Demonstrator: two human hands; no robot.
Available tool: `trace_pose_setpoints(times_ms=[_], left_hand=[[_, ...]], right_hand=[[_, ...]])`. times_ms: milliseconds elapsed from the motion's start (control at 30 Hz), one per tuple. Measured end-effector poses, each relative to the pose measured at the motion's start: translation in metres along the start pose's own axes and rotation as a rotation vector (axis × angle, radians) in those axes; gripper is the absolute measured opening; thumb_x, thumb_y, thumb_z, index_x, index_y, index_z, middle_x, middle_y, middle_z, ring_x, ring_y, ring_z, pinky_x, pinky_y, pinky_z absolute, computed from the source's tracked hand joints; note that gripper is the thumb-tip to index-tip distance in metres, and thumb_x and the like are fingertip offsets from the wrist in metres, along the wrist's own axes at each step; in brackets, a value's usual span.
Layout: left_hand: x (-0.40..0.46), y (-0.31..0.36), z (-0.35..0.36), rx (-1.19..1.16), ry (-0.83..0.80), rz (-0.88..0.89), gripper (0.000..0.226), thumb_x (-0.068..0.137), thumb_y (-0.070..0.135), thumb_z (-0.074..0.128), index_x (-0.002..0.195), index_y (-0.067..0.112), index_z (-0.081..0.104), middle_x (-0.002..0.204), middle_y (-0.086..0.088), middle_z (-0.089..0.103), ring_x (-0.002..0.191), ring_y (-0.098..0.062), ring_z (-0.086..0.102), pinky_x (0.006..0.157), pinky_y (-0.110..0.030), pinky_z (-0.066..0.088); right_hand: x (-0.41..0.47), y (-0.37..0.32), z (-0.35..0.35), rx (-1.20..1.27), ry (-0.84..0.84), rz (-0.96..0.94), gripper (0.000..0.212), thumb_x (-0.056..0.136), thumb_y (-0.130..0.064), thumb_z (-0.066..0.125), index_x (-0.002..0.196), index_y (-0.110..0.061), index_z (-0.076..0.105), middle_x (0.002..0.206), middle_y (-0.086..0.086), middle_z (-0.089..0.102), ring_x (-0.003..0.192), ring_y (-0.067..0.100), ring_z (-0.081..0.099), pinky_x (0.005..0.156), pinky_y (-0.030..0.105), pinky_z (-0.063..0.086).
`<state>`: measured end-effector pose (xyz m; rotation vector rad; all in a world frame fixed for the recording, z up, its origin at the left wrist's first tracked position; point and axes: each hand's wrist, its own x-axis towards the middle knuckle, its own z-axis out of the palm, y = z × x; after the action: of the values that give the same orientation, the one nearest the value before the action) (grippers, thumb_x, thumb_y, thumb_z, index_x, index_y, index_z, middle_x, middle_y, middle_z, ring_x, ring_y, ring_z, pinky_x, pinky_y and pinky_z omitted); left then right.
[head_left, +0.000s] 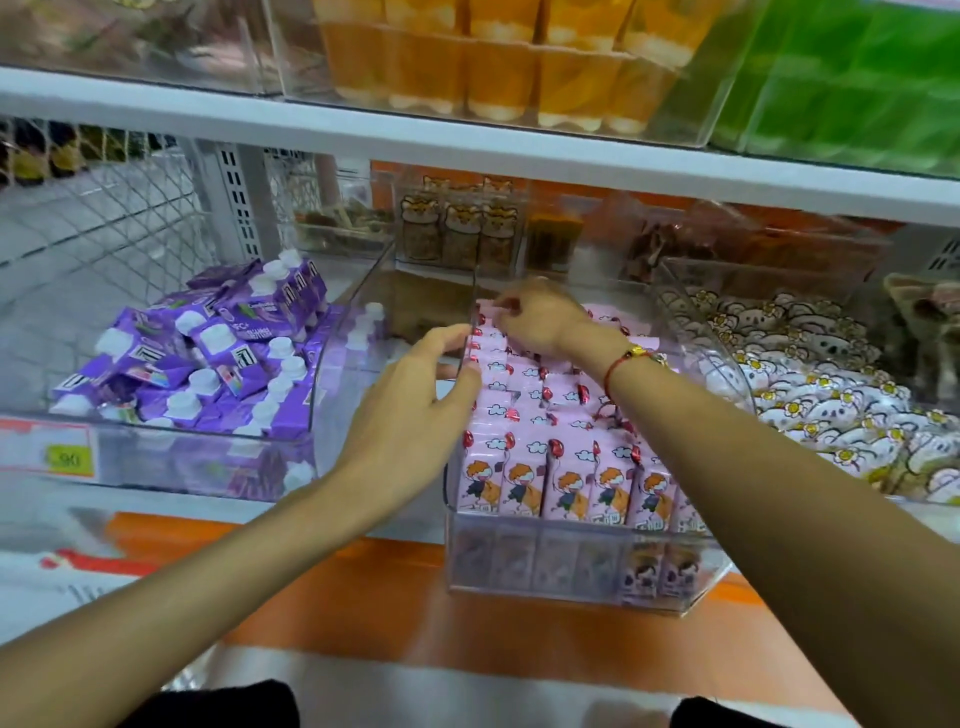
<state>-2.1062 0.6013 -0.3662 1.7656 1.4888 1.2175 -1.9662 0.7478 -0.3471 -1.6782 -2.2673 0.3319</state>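
Inside the clear bin (524, 566), pink cartons (545, 415) stand packed in upright rows. At the bin's back row the right hand (540, 317) pinches one of them with curled fingers. The left hand (410, 410) grips the bin's left wall, thumb inside and fingers outside. The bin looks drawn forward of its neighbours, so a pull on that wall could probably slide it off the orange shelf (363, 587). Lifting one carton from so tight a row may drag or tip those touching it. Left of the bin lie purple pouches (208, 358) and right of it white flower-print packets (810, 374); a swinging elbow could knock either.
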Motion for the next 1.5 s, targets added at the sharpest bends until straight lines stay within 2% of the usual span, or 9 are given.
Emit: trace_pose_setpoints(times_ms=[100, 200, 433, 600, 833, 1067, 1200, 1333, 1500], left_hand=[[0.000, 0.000, 0.001, -0.050, 0.001, -0.001, 0.028, 0.094, 0.026, 0.054, 0.116, 0.042, 0.049, 0.105, 0.035, 0.052, 0.105, 0.003, 0.056, 0.092, -0.027, 0.044], [0.003, -0.003, 0.000, -0.081, -0.020, -0.023, 0.028, 0.091, 0.029, 0.059, 0.115, 0.040, 0.050, 0.105, 0.036, 0.053, 0.104, 0.010, 0.054, 0.088, -0.023, 0.042], [0.026, 0.027, -0.012, -0.043, 0.088, 0.063, 0.040, 0.093, 0.013, 0.057, 0.132, 0.017, 0.048, 0.131, 0.002, 0.054, 0.116, -0.007, 0.051, 0.097, -0.022, 0.040], [0.011, 0.058, 0.003, -0.018, -0.063, 0.203, 0.056, 0.093, 0.024, 0.059, 0.144, 0.022, 0.036, 0.143, 0.005, 0.046, 0.125, -0.005, 0.047, 0.104, -0.029, 0.043], [-0.025, 0.043, 0.025, -0.106, -0.219, 0.213, 0.038, 0.085, 0.046, 0.063, 0.121, 0.039, 0.054, 0.111, 0.028, 0.061, 0.093, 0.011, 0.057, 0.070, -0.005, 0.044], [-0.030, 0.037, 0.030, -0.136, -0.216, 0.174, 0.044, 0.079, 0.039, 0.073, 0.119, 0.034, 0.055, 0.115, 0.021, 0.064, 0.106, 0.007, 0.058, 0.087, -0.014, 0.048], [-0.030, 0.038, 0.028, -0.146, -0.207, 0.219, 0.035, 0.085, 0.030, 0.070, 0.113, 0.041, 0.052, 0.109, 0.027, 0.060, 0.103, 0.013, 0.055, 0.076, -0.004, 0.046], [-0.029, 0.036, 0.029, -0.123, -0.193, 0.253, 0.033, 0.090, 0.029, 0.064, 0.113, 0.045, 0.046, 0.113, 0.027, 0.055, 0.105, 0.010, 0.053, 0.072, -0.002, 0.044], [-0.028, 0.034, 0.032, -0.196, -0.183, 0.229, 0.036, 0.095, 0.031, 0.052, 0.130, 0.036, 0.043, 0.123, 0.026, 0.055, 0.116, 0.015, 0.046, 0.091, -0.003, 0.041]], right_hand=[[0.002, -0.001, 0.000, 0.095, 0.104, 0.029, 0.013, 0.095, -0.024, 0.056, 0.095, -0.017, 0.067, 0.097, 0.009, 0.068, 0.075, 0.019, 0.058, 0.059, 0.023, 0.042], [0.000, -0.004, -0.004, 0.270, 0.269, 0.074, 0.013, 0.096, -0.016, 0.052, 0.097, -0.013, 0.064, 0.100, 0.009, 0.066, 0.085, 0.022, 0.061, 0.069, 0.029, 0.050], [-0.050, -0.026, -0.043, 1.145, 0.763, 0.186, 0.004, 0.094, -0.011, 0.057, 0.091, -0.008, 0.059, 0.091, 0.006, 0.064, 0.082, 0.014, 0.060, 0.072, 0.020, 0.051], [-0.124, -0.026, -0.062, 1.181, 0.701, 0.206, 0.010, 0.097, -0.015, 0.053, 0.102, -0.008, 0.058, 0.079, 0.002, 0.064, 0.063, 0.007, 0.058, 0.066, 0.022, 0.054], [-0.177, -0.016, -0.058, 1.325, 0.472, 0.287, 0.016, 0.094, -0.017, 0.056, 0.080, -0.017, 0.065, 0.064, -0.008, 0.063, 0.061, 0.004, 0.059, 0.058, 0.016, 0.048], [-0.183, -0.009, -0.053, 1.371, 0.436, 0.336, 0.013, 0.094, -0.019, 0.057, 0.085, -0.015, 0.066, 0.063, -0.010, 0.069, 0.061, 0.001, 0.063, 0.063, 0.015, 0.054], [-0.181, -0.009, -0.052, 1.440, 0.416, 0.330, 0.012, 0.094, -0.018, 0.057, 0.087, -0.015, 0.066, 0.063, -0.010, 0.069, 0.060, 0.001, 0.063, 0.061, 0.013, 0.053], [-0.181, -0.008, -0.052, 1.478, 0.374, 0.280, 0.013, 0.095, -0.022, 0.056, 0.088, -0.017, 0.067, 0.071, -0.009, 0.070, 0.068, 0.002, 0.064, 0.067, 0.015, 0.054], [-0.183, -0.009, -0.054, 1.287, 0.209, 0.119, 0.028, 0.097, -0.031, 0.048, 0.115, -0.018, 0.064, 0.116, -0.003, 0.068, 0.105, 0.008, 0.062, 0.089, 0.026, 0.049]])
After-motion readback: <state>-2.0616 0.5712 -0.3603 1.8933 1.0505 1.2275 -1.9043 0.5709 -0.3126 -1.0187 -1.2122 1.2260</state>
